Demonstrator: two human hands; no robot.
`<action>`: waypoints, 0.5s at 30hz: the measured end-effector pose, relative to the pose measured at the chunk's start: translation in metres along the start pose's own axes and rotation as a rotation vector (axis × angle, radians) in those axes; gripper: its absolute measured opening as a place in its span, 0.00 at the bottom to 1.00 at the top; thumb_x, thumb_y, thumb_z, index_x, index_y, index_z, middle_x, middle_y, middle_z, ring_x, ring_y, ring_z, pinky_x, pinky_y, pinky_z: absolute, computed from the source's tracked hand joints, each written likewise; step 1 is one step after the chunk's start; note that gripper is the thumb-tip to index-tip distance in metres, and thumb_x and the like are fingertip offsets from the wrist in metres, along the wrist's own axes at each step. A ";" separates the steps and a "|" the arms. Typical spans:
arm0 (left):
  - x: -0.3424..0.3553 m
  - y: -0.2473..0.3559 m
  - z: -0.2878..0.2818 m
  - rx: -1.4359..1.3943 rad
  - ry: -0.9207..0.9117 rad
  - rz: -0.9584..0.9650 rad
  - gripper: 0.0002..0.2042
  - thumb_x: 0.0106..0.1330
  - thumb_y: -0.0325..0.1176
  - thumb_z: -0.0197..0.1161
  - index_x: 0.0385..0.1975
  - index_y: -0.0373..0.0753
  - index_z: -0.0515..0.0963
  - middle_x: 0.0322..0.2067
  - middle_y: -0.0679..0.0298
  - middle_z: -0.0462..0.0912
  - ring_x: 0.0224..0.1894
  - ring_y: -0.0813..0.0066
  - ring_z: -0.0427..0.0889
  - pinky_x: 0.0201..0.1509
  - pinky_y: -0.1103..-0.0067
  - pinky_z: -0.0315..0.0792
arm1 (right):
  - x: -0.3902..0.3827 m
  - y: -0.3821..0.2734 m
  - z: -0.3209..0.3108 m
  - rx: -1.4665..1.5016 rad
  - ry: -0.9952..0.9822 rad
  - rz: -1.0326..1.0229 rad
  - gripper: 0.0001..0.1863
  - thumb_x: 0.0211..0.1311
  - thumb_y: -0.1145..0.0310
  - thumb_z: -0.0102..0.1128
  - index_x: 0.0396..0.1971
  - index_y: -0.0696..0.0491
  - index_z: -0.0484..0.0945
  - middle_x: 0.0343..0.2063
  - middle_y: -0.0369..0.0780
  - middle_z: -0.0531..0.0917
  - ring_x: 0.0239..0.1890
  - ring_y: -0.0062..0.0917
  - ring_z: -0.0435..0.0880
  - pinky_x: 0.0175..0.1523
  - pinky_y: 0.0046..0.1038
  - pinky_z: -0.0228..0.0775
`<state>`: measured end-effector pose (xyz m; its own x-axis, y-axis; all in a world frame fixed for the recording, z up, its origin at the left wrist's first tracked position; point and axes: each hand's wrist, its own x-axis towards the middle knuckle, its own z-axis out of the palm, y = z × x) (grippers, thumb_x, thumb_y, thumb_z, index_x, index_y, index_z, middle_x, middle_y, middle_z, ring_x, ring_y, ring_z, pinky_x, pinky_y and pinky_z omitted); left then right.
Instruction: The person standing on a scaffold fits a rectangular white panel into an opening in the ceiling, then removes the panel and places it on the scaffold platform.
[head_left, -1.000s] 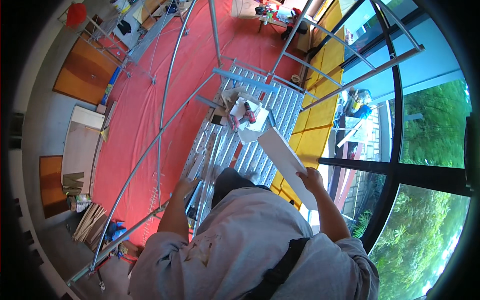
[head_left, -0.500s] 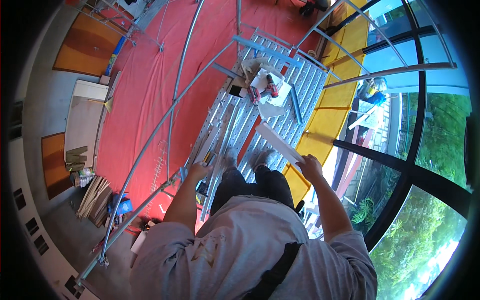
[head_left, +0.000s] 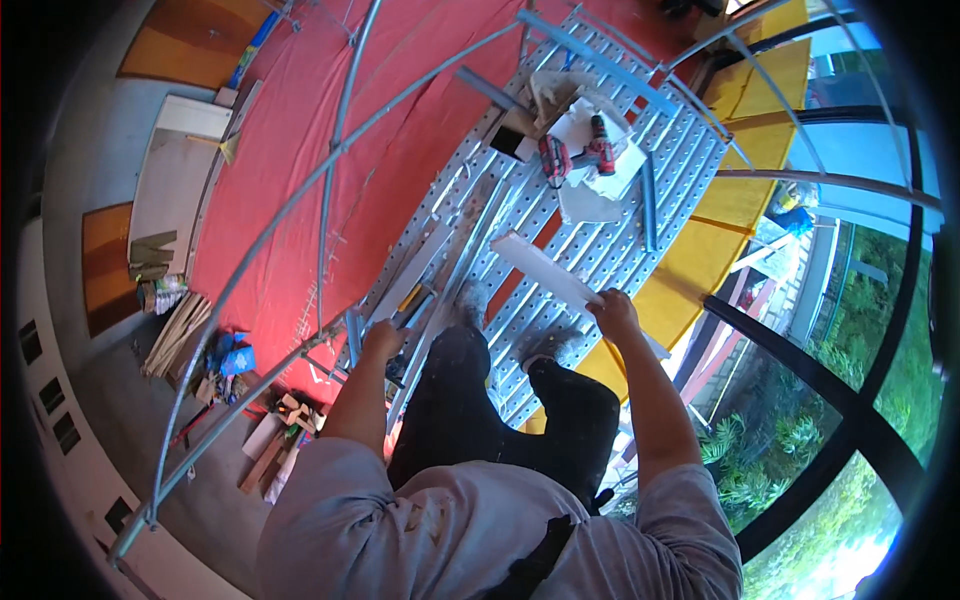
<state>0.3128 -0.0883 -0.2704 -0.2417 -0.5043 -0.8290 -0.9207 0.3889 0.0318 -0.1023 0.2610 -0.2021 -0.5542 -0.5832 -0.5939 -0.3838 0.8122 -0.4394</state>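
My right hand (head_left: 616, 318) is closed on a long, flat white strip (head_left: 545, 268), which slants up and left over the perforated metal platform (head_left: 600, 265). Its short lower end shows past the hand. My left hand (head_left: 382, 341) is curled low at the platform's left edge. Just beyond its fingers is a slim tool with blue and yellow parts (head_left: 412, 306); whether the hand grips it I cannot tell. Two red-and-black cordless drills, one lying (head_left: 554, 160) and one beside it (head_left: 600, 150), rest on white board pieces (head_left: 625, 170) further ahead.
Grey scaffold tubes (head_left: 335, 150) cross on the left above red sheeting (head_left: 290, 170). A metal channel (head_left: 648, 205) lies right of the drills, and an open box (head_left: 512, 138) to their left. Yellow panels (head_left: 690, 270) and dark-framed windows (head_left: 830, 380) border the right. Wood strips (head_left: 178, 335) lean far below left.
My view has shifted, and the drills appear higher and further right. My legs have bent, with the knees apart. The right hand still holds the strip, and the left hand appears slightly further left.
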 end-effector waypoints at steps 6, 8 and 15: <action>0.099 -0.005 0.088 0.053 -0.004 -0.089 0.29 0.62 0.55 0.64 0.49 0.31 0.81 0.53 0.42 0.81 0.57 0.46 0.80 0.61 0.60 0.74 | 0.088 0.053 0.088 -0.050 -0.028 -0.177 0.14 0.60 0.59 0.67 0.37 0.54 0.87 0.37 0.49 0.85 0.45 0.46 0.82 0.53 0.44 0.74; 0.124 -0.006 0.114 0.060 -0.030 -0.098 0.29 0.63 0.55 0.63 0.52 0.34 0.79 0.54 0.42 0.80 0.57 0.46 0.80 0.61 0.59 0.73 | 0.113 0.065 0.118 -0.005 -0.045 -0.123 0.16 0.60 0.58 0.67 0.35 0.57 0.86 0.36 0.50 0.85 0.45 0.46 0.82 0.54 0.44 0.74; 0.203 -0.024 0.166 -0.016 0.266 -0.051 0.21 0.68 0.42 0.60 0.57 0.39 0.76 0.51 0.43 0.78 0.53 0.43 0.80 0.56 0.56 0.75 | 0.183 0.087 0.180 0.034 -0.133 -0.165 0.17 0.61 0.58 0.66 0.39 0.58 0.85 0.41 0.52 0.84 0.47 0.48 0.83 0.56 0.43 0.73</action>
<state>0.3367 -0.0721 -0.5322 -0.2652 -0.7086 -0.6539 -0.9378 0.3471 0.0042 -0.1043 0.2216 -0.4705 -0.3825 -0.7070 -0.5948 -0.4348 0.7058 -0.5593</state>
